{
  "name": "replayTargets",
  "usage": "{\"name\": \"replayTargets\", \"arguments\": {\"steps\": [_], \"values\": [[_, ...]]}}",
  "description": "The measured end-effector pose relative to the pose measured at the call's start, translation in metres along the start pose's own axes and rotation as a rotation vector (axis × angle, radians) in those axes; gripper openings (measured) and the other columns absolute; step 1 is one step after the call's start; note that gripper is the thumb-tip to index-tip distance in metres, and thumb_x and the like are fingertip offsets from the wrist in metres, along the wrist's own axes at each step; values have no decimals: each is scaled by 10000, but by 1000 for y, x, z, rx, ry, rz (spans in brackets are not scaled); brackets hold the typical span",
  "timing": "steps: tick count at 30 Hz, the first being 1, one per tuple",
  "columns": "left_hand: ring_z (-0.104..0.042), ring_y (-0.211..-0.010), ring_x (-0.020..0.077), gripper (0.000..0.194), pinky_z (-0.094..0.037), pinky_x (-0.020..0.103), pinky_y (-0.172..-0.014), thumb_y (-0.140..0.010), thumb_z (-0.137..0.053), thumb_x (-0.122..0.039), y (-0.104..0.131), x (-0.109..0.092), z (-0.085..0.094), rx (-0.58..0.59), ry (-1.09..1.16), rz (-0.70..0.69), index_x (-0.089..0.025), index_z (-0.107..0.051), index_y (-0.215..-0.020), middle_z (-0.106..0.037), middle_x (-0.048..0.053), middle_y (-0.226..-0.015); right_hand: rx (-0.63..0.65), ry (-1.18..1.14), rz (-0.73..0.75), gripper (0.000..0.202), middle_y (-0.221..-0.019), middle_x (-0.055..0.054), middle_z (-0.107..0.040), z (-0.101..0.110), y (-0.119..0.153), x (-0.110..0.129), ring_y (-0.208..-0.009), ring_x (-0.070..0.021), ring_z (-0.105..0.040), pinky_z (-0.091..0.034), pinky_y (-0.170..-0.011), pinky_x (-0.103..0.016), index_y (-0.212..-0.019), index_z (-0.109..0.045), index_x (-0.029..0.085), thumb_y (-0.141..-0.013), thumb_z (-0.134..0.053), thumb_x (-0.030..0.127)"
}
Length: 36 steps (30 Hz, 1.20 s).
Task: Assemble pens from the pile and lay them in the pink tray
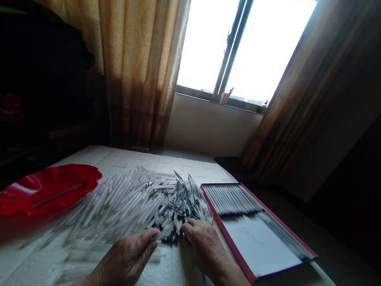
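A wide pile of translucent plastic tubes (119, 199) lies across the middle of the white table. At its right side are dark-tipped refills (184, 196), with black caps (172, 235) near the front edge of the pile. My left hand (127, 257) is closed, thumb against fingers, around a translucent piece at the pile's front. My right hand (203, 244) is closed at the dark ends of the refills; what its fingertips pinch is too small to name. A red-edged box (227, 239) to the right holds a row of pens (232, 199) with black ends.
On the left, a red scalloped plate (45, 183) carries one thin dark stick (59, 194). The white table (162, 158) reaches back toward a curtain (140, 67) and a window. A small pink pot (224, 98) stands on the sill.
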<state>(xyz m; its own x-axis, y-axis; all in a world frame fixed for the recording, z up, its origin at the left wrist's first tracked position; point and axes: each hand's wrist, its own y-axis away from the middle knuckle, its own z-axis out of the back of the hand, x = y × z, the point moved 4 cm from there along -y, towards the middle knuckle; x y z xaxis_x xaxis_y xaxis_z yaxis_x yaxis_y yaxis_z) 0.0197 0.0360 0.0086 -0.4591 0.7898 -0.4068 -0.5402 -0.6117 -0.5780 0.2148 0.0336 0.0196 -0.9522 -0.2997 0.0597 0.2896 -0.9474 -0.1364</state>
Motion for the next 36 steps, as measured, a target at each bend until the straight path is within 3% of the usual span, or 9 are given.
{"name": "replayTargets", "arguments": {"steps": [4, 9, 11, 13, 27, 36], "values": [[-763, -747, 178, 242, -576, 195, -655, -993, -396, -302, -2, -4, 4, -15, -18, -30, -221, -606, -1080, -779, 35, -864, -105, -163, -3, 164, -837, -44, -705, 4, 1, -2, -763, -179, -645, -417, -671, -256, -837, -676, 198, -830, -534, 115], [-762, -749, 185, 234, -584, 223, -655, -991, -393, -274, -3, -7, 5, 3, -38, -52, -219, -599, -1087, -777, 27, -872, -262, -863, -67, 155, -737, -13, -692, 14, 1, -6, -653, -145, -611, -456, -608, -239, -849, -688, 180, -807, -539, 180], [-760, -737, 187, 232, -586, 231, -652, -988, -392, -269, -3, -8, 4, 10, -51, -62, -216, -598, -1081, -775, 30, -862, -257, -1109, -70, 139, -713, 4, -675, 15, 1, -6, -615, -129, -589, -457, -566, -226, -845, -684, 185, -795, -561, 225], [-758, -743, 189, 228, -585, 233, -663, -984, -395, -264, -3, -9, 3, 14, -57, -69, -220, -596, -1084, -774, 32, -869, -233, -1213, -62, 130, -703, 12, -664, 15, 1, -3, -601, -121, -575, -461, -560, -225, -843, -684, 186, -777, -584, 238], [-753, -803, 206, 252, -587, 261, -707, -964, -398, -245, -1, -6, -1, 121, -21, 2, -210, -610, -1095, -770, 48, -916, -196, -1143, -14, 99, -750, -8, -676, 16, 3, 9, -693, -138, -601, -477, -624, -236, -841, -683, 179, -787, -604, 207], [-757, -834, 200, 256, -592, 256, -722, -976, -392, -261, -2, -5, -2, 125, -58, -5, -218, -604, -1111, -778, 41, -954, -371, -862, 145, 122, -749, -13, -674, 27, 8, 15, -651, -129, -599, -470, -610, -230, -862, -691, 186, -822, -586, 137]]}}
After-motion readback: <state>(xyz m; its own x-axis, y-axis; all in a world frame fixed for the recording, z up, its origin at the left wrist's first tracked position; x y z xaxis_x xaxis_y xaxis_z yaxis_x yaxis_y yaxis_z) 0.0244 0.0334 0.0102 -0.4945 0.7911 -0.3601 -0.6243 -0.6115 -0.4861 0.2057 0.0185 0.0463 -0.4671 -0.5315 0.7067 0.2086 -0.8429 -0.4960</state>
